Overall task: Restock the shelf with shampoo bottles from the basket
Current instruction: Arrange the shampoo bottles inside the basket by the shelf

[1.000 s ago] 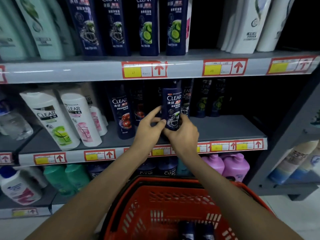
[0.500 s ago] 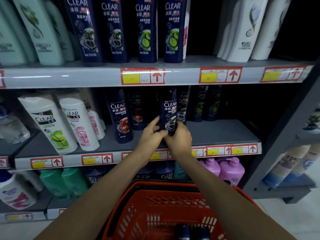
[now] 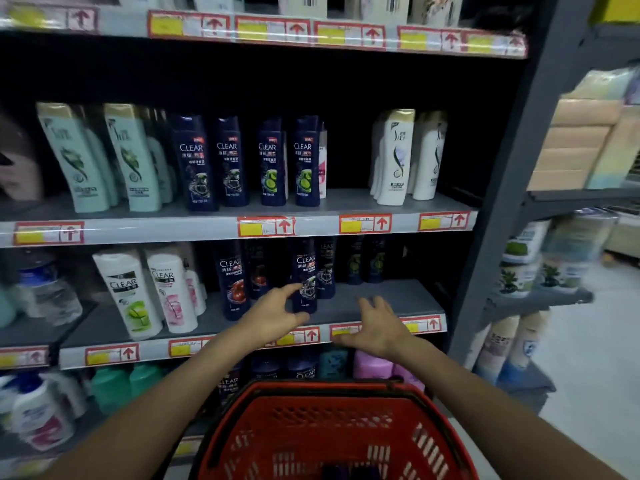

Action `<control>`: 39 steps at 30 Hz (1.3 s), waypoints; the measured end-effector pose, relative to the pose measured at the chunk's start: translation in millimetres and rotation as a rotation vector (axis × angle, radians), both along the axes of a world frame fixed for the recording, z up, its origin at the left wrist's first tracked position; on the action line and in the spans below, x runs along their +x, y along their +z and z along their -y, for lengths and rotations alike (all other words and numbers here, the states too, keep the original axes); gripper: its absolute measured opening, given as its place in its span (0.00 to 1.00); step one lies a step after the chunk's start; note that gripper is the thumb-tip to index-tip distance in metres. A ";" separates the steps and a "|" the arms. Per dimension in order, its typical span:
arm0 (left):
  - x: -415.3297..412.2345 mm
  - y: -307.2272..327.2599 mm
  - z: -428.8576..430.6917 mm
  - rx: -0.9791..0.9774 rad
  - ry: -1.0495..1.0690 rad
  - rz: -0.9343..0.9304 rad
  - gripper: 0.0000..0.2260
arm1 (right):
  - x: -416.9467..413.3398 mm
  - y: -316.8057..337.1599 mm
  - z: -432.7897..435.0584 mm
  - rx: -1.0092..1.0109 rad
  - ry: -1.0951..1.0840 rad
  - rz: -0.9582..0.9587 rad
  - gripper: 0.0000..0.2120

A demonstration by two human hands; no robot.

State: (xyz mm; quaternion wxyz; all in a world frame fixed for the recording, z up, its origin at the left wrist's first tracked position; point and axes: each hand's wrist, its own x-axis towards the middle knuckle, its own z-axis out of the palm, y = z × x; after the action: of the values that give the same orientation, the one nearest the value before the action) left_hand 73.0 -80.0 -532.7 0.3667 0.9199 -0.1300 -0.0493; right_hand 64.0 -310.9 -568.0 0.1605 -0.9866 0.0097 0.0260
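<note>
A dark blue Clear shampoo bottle (image 3: 306, 277) stands upright on the middle shelf (image 3: 391, 299), in front of other dark bottles. My left hand (image 3: 275, 311) is just left of it with relaxed fingers, index tip near its lower label, gripping nothing. My right hand (image 3: 375, 325) hovers over the shelf's front edge to the bottle's right, fingers spread. The red basket (image 3: 311, 389) sits below me; dark bottle tops (image 3: 349, 472) show at its bottom.
Another dark blue Clear bottle (image 3: 231, 282) and white Clear bottles (image 3: 130, 292) stand left on the same shelf. The upper shelf (image 3: 207, 226) carries blue, mint and white bottles. A dark upright post (image 3: 502, 220) bounds the right, with a neighbouring rack (image 3: 554, 292) beyond.
Both hands have let go of the dark blue bottle, which now stands on the shelf. My right hand has drawn away to the right. The camera has tilted upward.
</note>
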 end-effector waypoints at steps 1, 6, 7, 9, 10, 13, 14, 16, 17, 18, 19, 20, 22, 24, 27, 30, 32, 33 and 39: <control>-6.2 3.4 -0.5 0.052 -0.013 0.029 0.34 | -7.1 6.1 4.7 -0.027 0.011 0.001 0.55; -41.9 9.1 -0.1 0.317 -0.071 0.137 0.47 | -39.2 31.6 17.4 -0.112 0.089 0.019 0.58; -49.5 7.4 -0.3 0.363 -0.079 0.155 0.48 | -46.6 34.6 18.1 -0.102 0.105 0.015 0.59; -65.1 2.2 -1.4 0.419 -0.101 0.192 0.48 | -61.5 35.8 19.1 -0.093 0.129 0.008 0.62; -72.7 -1.8 -1.9 0.435 -0.122 0.204 0.48 | -70.1 33.9 20.0 -0.093 0.136 0.003 0.64; -90.4 -17.7 -2.2 0.467 -0.197 0.230 0.43 | -95.6 17.5 24.5 -0.117 0.159 -0.006 0.63; -93.2 -24.0 -2.2 0.466 -0.216 0.237 0.43 | -102.9 9.7 26.6 -0.131 0.168 -0.022 0.61; -92.9 -38.8 -3.6 0.439 -0.243 0.224 0.46 | -112.3 -10.0 30.0 -0.151 0.174 -0.082 0.60; -90.8 -48.1 -4.1 0.424 -0.246 0.205 0.47 | -116.2 -20.1 32.4 -0.165 0.170 -0.120 0.60; -89.0 -58.0 -4.0 0.419 -0.247 0.183 0.47 | -118.7 -31.3 35.4 -0.174 0.168 -0.156 0.60; -88.2 -69.3 -2.7 0.424 -0.251 0.155 0.47 | -123.8 -43.1 39.4 -0.175 0.169 -0.182 0.58; -88.5 -80.9 -1.2 0.435 -0.252 0.126 0.45 | -125.3 -58.5 44.1 -0.160 0.174 -0.199 0.55; -89.9 -104.9 1.2 0.463 -0.257 0.103 0.41 | -130.6 -87.0 52.6 -0.133 0.176 -0.204 0.49; -88.4 -131.0 -1.1 0.510 -0.277 0.080 0.44 | -133.1 -110.8 55.9 -0.160 0.169 -0.251 0.51; -85.9 -172.7 -12.8 0.602 -0.261 -0.028 0.48 | -134.9 -135.2 53.5 -0.227 0.190 -0.364 0.57; -87.6 -202.6 -19.1 0.712 -0.261 -0.114 0.47 | -145.0 -155.0 52.2 -0.260 0.214 -0.434 0.56; -85.9 -217.6 -20.1 0.756 -0.266 -0.141 0.47 | -150.9 -167.5 51.3 -0.259 0.247 -0.460 0.52; -86.0 -223.7 -19.4 0.766 -0.267 -0.156 0.47 | -152.1 -172.9 50.5 -0.253 0.263 -0.469 0.49; -94.4 -253.1 -13.3 0.961 -0.302 -0.210 0.41 | -146.2 -202.2 52.9 -0.387 0.352 -0.545 0.51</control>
State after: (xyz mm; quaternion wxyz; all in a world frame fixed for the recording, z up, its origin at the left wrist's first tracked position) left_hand -21.4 -66.7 -785.8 -0.0974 0.9457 -0.1864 -0.2479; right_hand -82.2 -363.8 -770.1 -0.0443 -0.9422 -0.1128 0.3123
